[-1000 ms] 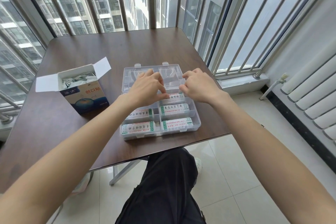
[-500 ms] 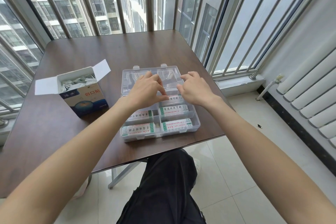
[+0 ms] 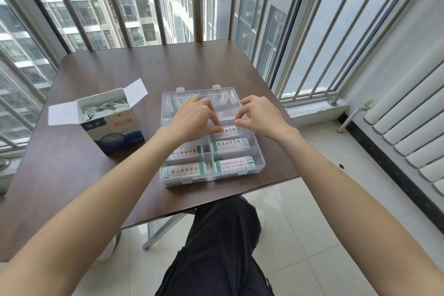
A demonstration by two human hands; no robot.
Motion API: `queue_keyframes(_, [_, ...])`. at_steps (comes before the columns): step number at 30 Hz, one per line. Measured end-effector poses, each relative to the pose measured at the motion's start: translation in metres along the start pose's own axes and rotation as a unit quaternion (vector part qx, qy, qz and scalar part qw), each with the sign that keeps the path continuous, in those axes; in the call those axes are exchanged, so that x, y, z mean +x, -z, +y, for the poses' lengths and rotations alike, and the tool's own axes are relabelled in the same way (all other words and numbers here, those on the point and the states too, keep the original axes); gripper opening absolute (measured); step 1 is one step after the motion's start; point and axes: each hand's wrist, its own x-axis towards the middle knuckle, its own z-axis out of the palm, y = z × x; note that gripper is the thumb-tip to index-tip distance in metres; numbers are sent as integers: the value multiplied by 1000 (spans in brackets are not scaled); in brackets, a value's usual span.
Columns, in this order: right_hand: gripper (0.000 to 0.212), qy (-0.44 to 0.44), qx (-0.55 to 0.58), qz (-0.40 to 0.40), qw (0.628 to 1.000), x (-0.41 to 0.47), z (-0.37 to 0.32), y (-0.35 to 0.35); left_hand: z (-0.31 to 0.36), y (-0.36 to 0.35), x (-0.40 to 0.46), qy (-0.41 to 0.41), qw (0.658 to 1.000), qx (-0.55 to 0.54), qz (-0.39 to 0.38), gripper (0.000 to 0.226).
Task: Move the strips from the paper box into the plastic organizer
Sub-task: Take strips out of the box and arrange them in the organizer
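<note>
Strips (image 3: 231,130) sit pinched between our two hands: left hand (image 3: 194,119) and right hand (image 3: 260,116) both curl fingertips onto one stack, over a far-right compartment of the plastic organizer (image 3: 260,166). The paper box (image 3: 113,125) stands well left of our left hand on the brown bench (image 3: 101,67), beside barred windows.

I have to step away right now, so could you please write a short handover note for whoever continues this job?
Left hand and right hand: fingers pinch one strip, setting it into the far right compartment of the plastic organizer.
Organizer sits open at the near table edge; paper box stands to its left, flaps open.
Done: four near compartments hold strips.
Left: many strips remain in the box; move them across.
</note>
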Motion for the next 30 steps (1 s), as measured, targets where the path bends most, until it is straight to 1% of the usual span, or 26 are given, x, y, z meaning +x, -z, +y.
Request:
queue_keyframes(3, [16,-1,29,18,999,0,-2,2,-1,7,-5,-3,1000,-16,23,29])
queue_keyframes(6, [17,34,86,44,995,-4,-16,14,-2,23,-16,-21,997,-22,76,29])
queue_keyframes(9, [18,101,152,61,981,-8,-40,28,-11,49,-42,-49,983,-41,174,25])
queue_keyframes(10, [18,141,174,58,973,-5,-64,28,-24,64,-65,-44,974,-33,220,24])
queue_keyframes(12, [20,175,210,65,960,-4,-82,30,-39,77,-85,-29,960,-21,278,27])
queue_keyframes(13, [20,188,225,69,953,-2,-89,31,-48,81,-92,-5,960,-14,281,34])
queue_keyframes(15, [21,234,230,65,942,7,-119,28,-73,92,-117,86,966,1,243,63])
queue_keyframes(17, [19,277,202,53,938,21,-156,24,-100,99,-138,188,969,-11,160,93])
queue_keyframes(18, [17,293,179,49,938,28,-172,21,-109,100,-144,230,966,-29,118,100])
queue_keyframes(19, [17,307,148,42,939,36,-190,16,-116,101,-151,262,960,-49,83,102])
queue_keyframes(20, [17,312,100,36,944,43,-204,12,-120,98,-152,278,956,-76,60,100])
queue_keyframes(21, [18,310,36,34,949,50,-214,8,-122,93,-152,284,952,-101,52,97])
queue_keyframes(24, [23,271,-162,11,949,67,-239,-7,-128,84,-156,285,944,-138,97,87])
queue_keyframes(25, [24,252,-196,-2,948,70,-243,-11,-129,82,-157,285,941,-143,112,84])
queue_keyframes(27, [24,237,-192,-29,952,74,-247,-17,-130,79,-160,282,937,-159,131,82])
queue_keyframes(30, [15,242,-92,-54,964,72,-246,-17,-129,76,-161,278,937,-165,135,81])
